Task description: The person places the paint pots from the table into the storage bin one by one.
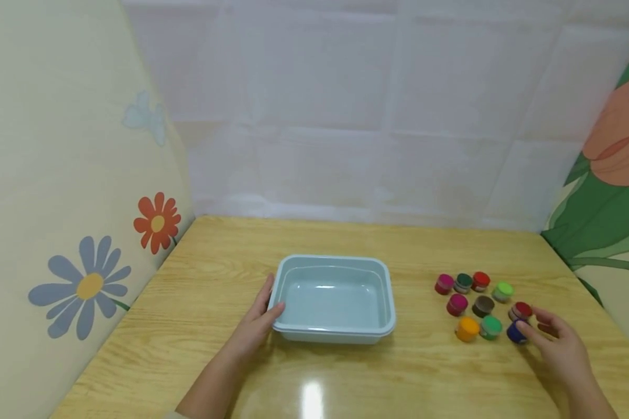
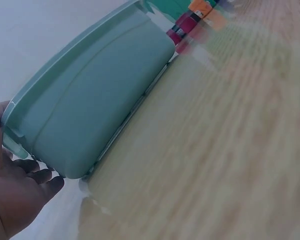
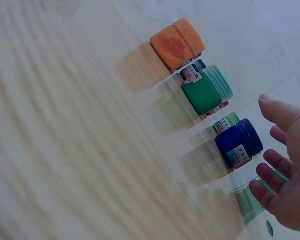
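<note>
A pale blue-green plastic basin [image 1: 335, 333] stands upright on the table, with nothing inside. My left hand [image 1: 257, 320] grips its left side, thumb over the rim and fingers along the outer wall; in the left wrist view the fingertips [image 2: 52, 186] lie under the rim. At the right, my right hand [image 1: 562, 343] reaches toward a dark blue paint jar [image 1: 516, 331] and a dark red jar [image 1: 520, 311]. The right wrist view shows a gap between the thumb and the blue jar [image 3: 238, 144], with the fingers loosely bent and holding nothing.
Several more small jars stand grouped right of the basin, among them an orange one [image 1: 467, 329], a green one [image 1: 491, 327], a brown one [image 1: 484, 306] and a light green one [image 1: 503, 291]. White cloth [image 1: 314, 145] hangs behind the wooden table [image 1: 424, 384]; printed cloths flank both sides.
</note>
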The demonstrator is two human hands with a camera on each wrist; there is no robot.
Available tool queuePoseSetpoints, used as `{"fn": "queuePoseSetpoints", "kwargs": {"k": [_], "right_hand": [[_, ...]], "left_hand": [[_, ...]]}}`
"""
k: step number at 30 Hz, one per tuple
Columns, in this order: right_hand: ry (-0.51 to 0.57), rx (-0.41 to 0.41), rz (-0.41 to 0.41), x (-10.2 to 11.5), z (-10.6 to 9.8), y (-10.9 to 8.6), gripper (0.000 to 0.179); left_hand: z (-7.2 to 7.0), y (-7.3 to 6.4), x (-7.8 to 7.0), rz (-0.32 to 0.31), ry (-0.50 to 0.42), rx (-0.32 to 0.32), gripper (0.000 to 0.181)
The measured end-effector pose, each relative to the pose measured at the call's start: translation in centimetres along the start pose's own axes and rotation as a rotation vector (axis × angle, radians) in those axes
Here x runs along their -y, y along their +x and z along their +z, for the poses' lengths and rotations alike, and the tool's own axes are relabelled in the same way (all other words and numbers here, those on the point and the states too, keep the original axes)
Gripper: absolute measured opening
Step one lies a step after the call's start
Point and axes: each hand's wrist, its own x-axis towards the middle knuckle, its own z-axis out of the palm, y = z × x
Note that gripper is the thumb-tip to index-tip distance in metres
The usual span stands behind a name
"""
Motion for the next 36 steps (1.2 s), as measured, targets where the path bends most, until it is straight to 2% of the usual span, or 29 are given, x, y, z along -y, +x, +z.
{"fn": "queuePoseSetpoints", "kwargs": {"k": [4,11,20,30,36], "right_hand": [[0.006,0.006,0.017,-0.43,0.25,-0.08,0.085],[-0.010,-0.005,0.040,-0.89,0.66,0.24,0.090],[-0.077,0.000,-0.010,-0.86,0.94,0.60,0.086],[-0.099,0.007,-0.025,-1.05,0.94,0.40,0.083],[-0.062,-0.004,0.005,-1.16,0.50,0.07,0.087]], "left_hand": [[0.00,0.00,0.22,0.014,0.006,0.009,0.072],[-0.14,-0.22,-0.01,-0.013,0.031,0.004,0.073],[-0.36,-0.54,-0.08,-0.025,0.018,-0.014,0.071],[-0.32,-0.48,0.09,-0.001,0.018,-0.007,0.071],[-0.12,-0.08,0.18,0.004,-0.005,0.004,0.071]]}}
